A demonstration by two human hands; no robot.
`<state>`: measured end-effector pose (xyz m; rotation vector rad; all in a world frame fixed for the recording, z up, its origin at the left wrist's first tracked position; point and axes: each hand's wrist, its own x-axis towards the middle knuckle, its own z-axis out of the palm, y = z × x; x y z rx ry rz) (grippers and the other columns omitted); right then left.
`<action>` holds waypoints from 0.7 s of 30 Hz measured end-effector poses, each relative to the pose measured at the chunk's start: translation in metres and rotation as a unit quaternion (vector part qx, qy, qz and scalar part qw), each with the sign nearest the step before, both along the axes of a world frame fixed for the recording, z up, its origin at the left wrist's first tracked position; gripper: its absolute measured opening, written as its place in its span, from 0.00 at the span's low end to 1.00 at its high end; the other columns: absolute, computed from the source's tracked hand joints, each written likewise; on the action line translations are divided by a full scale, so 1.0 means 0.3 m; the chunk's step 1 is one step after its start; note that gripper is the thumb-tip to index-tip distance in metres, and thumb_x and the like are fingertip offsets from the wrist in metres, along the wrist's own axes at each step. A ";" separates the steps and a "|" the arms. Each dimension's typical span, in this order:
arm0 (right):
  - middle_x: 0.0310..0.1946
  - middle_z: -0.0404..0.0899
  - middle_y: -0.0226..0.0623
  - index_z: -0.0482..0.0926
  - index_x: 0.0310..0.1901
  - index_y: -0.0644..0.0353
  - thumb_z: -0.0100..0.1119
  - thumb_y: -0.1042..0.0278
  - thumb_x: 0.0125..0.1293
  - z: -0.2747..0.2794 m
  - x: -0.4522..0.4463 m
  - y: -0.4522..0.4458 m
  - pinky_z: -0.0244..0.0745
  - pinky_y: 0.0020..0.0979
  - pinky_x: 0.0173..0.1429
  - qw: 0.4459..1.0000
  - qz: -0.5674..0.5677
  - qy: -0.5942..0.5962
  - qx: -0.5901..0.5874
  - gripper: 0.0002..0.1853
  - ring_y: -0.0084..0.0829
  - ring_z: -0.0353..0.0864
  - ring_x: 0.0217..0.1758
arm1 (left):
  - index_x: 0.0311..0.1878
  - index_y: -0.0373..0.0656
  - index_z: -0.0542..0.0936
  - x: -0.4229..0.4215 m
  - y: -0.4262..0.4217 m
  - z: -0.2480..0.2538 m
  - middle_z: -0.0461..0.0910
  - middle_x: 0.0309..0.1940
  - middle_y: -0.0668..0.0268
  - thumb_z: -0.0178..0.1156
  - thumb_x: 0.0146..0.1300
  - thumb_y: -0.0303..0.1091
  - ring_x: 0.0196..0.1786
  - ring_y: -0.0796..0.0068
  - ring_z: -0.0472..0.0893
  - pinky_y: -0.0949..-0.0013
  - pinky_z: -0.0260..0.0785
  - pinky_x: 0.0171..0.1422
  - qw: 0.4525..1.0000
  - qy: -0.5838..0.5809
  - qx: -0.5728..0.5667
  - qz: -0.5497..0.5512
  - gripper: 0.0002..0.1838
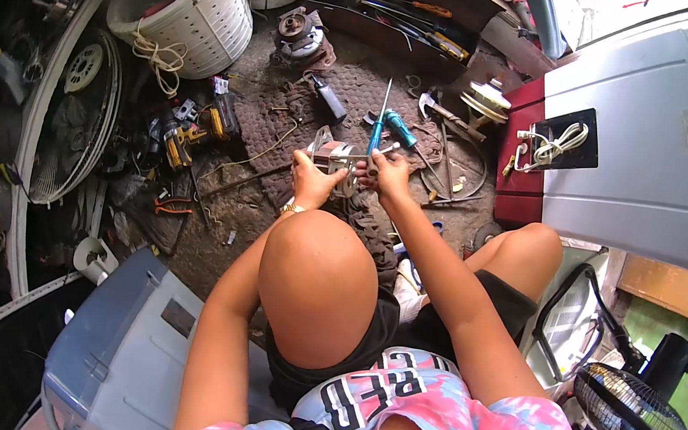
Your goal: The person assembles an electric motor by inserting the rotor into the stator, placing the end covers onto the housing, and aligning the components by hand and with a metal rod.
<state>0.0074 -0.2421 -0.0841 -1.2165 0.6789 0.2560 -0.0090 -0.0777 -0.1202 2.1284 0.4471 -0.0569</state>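
In the head view, the work in hand looks like handling a metal motor part [335, 154] above the floor, with the right hand busy at its right side; I judge this a stage of fitting or loosening, though which of the two cannot be told. The next move seems to call for a steady left grip and fine finger work from the right.

The motor part sits between the hands, just beyond the raised knee [318, 277]. The left hand [318, 183] is curled partly closed about its left and near side, fingers wrapped and thumb along the near face. The right hand [390, 176] is nearly closed, pinching a slender metal piece [387, 149] just beside the part's right side (too small here to say whether it is a tool or a shaft). Whether the two metal pieces touch is unclear.

Just beyond the right hand, a teal screwdriver [377, 132] points away; its handle end meets the fingers in the picture, but contact cannot be told. A second teal handle [400, 130] lies beside it, with a hammer [454, 120] farther right and a dark bottle [329, 98] on the quilted mat [265, 120] beyond the part.
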 end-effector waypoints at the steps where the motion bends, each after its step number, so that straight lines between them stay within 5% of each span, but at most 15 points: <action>1: 0.30 0.81 0.46 0.63 0.52 0.63 0.60 0.73 0.66 0.000 -0.016 0.008 0.78 0.33 0.23 1.000 -0.002 -0.028 0.011 0.18 0.35 0.84 0.23 | 0.52 0.36 0.63 0.004 0.001 -0.002 0.74 0.51 0.44 0.81 0.35 0.47 0.56 0.43 0.75 0.50 0.68 0.58 1.000 0.005 0.003 -0.001 0.46; 5: 0.34 0.81 0.48 0.55 0.57 0.63 0.50 0.80 0.68 -0.035 -0.027 -0.004 0.79 0.33 0.24 0.988 -0.004 -0.131 -0.087 0.20 0.37 0.85 0.24 | 0.52 0.36 0.64 0.005 -0.002 0.012 0.74 0.51 0.44 0.81 0.36 0.47 0.55 0.43 0.74 0.50 0.68 0.57 1.000 0.028 -0.012 -0.003 0.46; 10: 0.31 0.79 0.32 0.83 0.49 0.57 0.60 0.85 0.56 -0.053 -0.061 -0.024 0.79 0.30 0.44 0.947 0.079 -0.270 -0.157 0.19 0.33 0.83 0.39 | 0.52 0.35 0.63 0.016 0.009 -0.050 0.77 0.47 0.48 0.82 0.39 0.41 0.50 0.55 0.79 0.57 0.71 0.56 0.999 -0.033 0.011 0.001 0.43; 15: 0.30 0.78 0.34 0.88 0.36 0.54 0.70 0.77 0.47 0.051 -0.033 -0.059 0.72 0.39 0.48 0.762 0.125 -0.394 -0.500 0.12 0.39 0.75 0.39 | 0.52 0.33 0.64 0.010 0.011 -0.026 0.72 0.49 0.44 0.81 0.36 0.45 0.55 0.46 0.73 0.52 0.66 0.59 0.999 -0.012 -0.037 0.004 0.46; 17: 0.32 0.81 0.35 0.85 0.47 0.53 0.73 0.74 0.51 -0.048 -0.012 -0.076 0.74 0.32 0.39 0.736 0.175 -0.415 -0.506 0.19 0.36 0.79 0.35 | 0.51 0.34 0.64 0.009 0.012 -0.049 0.72 0.49 0.44 0.81 0.36 0.46 0.55 0.45 0.73 0.52 0.66 0.59 0.999 -0.030 -0.043 0.003 0.45; 19: 0.29 0.81 0.36 0.79 0.51 0.60 0.71 0.74 0.54 -0.041 -0.006 -0.034 0.73 0.31 0.31 0.910 0.064 -0.229 -0.339 0.21 0.33 0.79 0.27 | 0.51 0.34 0.63 0.010 0.008 -0.046 0.72 0.49 0.44 0.81 0.36 0.46 0.54 0.44 0.73 0.51 0.66 0.59 0.999 -0.028 -0.030 0.005 0.45; 21: 0.27 0.82 0.40 0.67 0.60 0.68 0.66 0.75 0.60 0.001 0.002 0.017 0.71 0.26 0.20 0.989 -0.060 -0.052 -0.126 0.27 0.26 0.79 0.19 | 0.50 0.34 0.63 0.010 0.006 -0.038 0.72 0.49 0.43 0.82 0.36 0.46 0.54 0.43 0.73 0.51 0.66 0.59 0.999 -0.030 -0.029 0.005 0.45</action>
